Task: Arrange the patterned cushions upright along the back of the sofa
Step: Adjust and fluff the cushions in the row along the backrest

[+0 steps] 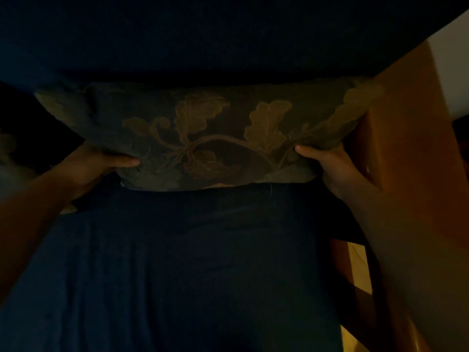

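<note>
A dark cushion with a pale leaf-and-vine pattern (203, 133) stands against the sofa's dark blue backrest (228, 34), its lower edge resting on the blue seat (190, 262). My left hand (99, 163) grips its lower left corner, thumb on the front face. My right hand (330, 166) grips its lower right corner the same way. Part of a second patterned cushion (6, 146) shows at the far left edge, mostly out of view. The scene is very dim.
A wooden armrest (406, 128) of the sofa rises close to the cushion's right end, touching my right hand's side. A pale wall (451, 59) shows beyond it, and a yellowish floor (355, 334) lies at the lower right.
</note>
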